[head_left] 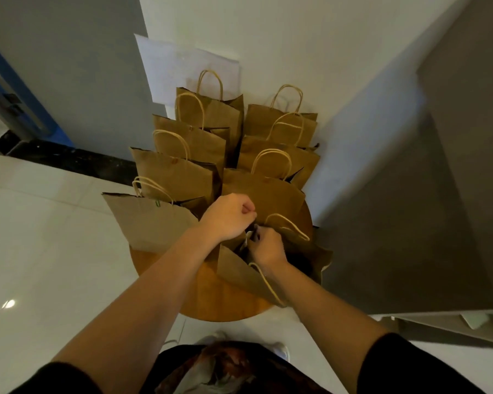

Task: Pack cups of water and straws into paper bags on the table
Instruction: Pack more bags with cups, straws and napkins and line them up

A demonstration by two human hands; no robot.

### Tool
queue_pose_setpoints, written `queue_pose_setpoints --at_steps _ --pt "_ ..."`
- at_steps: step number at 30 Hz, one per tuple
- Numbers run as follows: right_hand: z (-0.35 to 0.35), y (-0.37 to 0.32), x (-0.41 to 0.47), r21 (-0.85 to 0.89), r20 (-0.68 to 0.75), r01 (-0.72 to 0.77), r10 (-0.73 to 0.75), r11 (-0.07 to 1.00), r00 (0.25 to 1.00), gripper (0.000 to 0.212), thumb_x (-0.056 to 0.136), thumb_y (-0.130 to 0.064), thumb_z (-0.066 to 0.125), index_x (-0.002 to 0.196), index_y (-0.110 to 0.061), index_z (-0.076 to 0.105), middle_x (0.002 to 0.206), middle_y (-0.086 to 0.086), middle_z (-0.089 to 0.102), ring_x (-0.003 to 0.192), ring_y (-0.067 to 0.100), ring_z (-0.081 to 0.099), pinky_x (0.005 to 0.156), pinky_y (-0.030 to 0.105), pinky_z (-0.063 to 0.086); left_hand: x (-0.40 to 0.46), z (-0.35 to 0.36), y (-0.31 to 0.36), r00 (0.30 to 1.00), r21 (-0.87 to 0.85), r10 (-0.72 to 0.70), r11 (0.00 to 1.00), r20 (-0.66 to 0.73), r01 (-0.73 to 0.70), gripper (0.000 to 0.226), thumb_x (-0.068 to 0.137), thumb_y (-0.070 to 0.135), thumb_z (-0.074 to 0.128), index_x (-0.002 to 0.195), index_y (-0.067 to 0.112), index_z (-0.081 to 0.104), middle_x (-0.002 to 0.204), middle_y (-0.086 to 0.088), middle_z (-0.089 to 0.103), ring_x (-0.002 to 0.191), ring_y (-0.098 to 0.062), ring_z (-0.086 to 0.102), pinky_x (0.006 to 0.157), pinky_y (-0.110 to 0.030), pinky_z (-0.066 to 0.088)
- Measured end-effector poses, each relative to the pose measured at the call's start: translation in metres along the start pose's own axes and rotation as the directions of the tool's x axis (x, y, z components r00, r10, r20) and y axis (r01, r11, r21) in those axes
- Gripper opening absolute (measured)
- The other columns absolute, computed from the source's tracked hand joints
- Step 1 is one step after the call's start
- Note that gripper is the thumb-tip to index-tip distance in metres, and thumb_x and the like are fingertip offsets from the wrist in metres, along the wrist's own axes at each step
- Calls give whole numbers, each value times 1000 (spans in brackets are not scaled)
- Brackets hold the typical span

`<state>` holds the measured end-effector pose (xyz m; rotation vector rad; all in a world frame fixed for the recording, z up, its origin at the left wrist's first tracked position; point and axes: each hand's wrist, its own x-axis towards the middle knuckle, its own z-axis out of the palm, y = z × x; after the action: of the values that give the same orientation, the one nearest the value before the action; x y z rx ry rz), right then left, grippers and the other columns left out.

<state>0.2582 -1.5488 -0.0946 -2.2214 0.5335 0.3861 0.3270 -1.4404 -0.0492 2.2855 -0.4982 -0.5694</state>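
Packing the nearest paper bag [239, 273], at the front of the round wooden desk [182, 280], with seven more bags [180, 177] standing in two rows behind it. Right hand [265, 245] sunk into the bag's mouth, fingers curled on something small and pale there, perhaps a cup lid or straw, too dark to tell; left hand [228, 216] just above, fingers curled, seemingly pinching the rim. Next, probably: seat the item upright, withdraw without tearing paper.
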Motion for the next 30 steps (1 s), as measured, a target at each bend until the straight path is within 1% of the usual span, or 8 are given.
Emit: queue_pose_setpoints --at_steps 5,7,9,15,18,20,24,30 --pt "-41 7 -11 -103 -93 122 -132 987 987 27 92 -14 54 66 -22 47 66 -8 51 61 5 49 54 13 34 -1 -3 2 999 1 42 999 14 -42 21 93 26 55 113 20 62 92 13 56 82 0 52 66 -11 39" --pt "-54 17 -22 -113 -173 107 -126 988 977 11 93 -18 53 84 -15 57 84 -3 58 77 9 55 67 15 38 -1 0 10 997 -21 69 997 28 -69 21 93 26 56 112 20 62 91 14 56 81 1 52 66 -12 42" --pt "-62 26 -35 -154 -210 105 -136 982 968 18 95 -18 51 105 -9 62 102 4 62 92 16 59 80 21 44 -1 6 22 992 -47 101 994 76 -97 19 92 26 57 109 21 63 88 15 57 84 -1 55 71 -17 47" --pt "-61 52 -57 -393 27 184 -188 901 982 22 96 -18 48 116 -19 56 110 1 63 98 16 61 79 20 42 0 33 43 964 104 153 978 219 -179 8 88 20 57 89 24 64 87 7 65 84 -10 62 80 -34 55" --pt "-60 62 -57 -333 -47 59 -79 941 996 14 95 -14 48 87 -22 57 87 -1 63 76 13 57 69 18 45 3 38 44 967 153 170 968 188 -200 11 91 26 55 94 23 65 85 3 66 78 -12 62 73 -34 55" --pt "-60 67 -55 -258 -144 -49 11 965 989 28 95 -14 48 69 -22 47 66 -9 52 60 7 49 52 10 33 5 40 46 979 120 177 975 106 -189 23 96 35 47 91 20 64 73 0 63 67 -14 60 60 -31 50" --pt "-60 72 -53 -105 -226 -174 147 979 963 29 96 -16 48 68 -20 48 64 -5 50 55 6 49 45 12 32 8 42 51 986 -12 166 986 -31 -167 38 99 41 36 70 20 49 59 3 46 55 -12 48 52 -24 32" --pt "-69 71 -59 2 -160 -225 223 974 962 9 88 -22 64 89 -13 60 76 -1 55 64 10 55 51 16 39 5 41 70 972 12 235 972 6 -235 38 99 39 37 71 17 52 61 1 48 59 -15 50 57 -30 38"
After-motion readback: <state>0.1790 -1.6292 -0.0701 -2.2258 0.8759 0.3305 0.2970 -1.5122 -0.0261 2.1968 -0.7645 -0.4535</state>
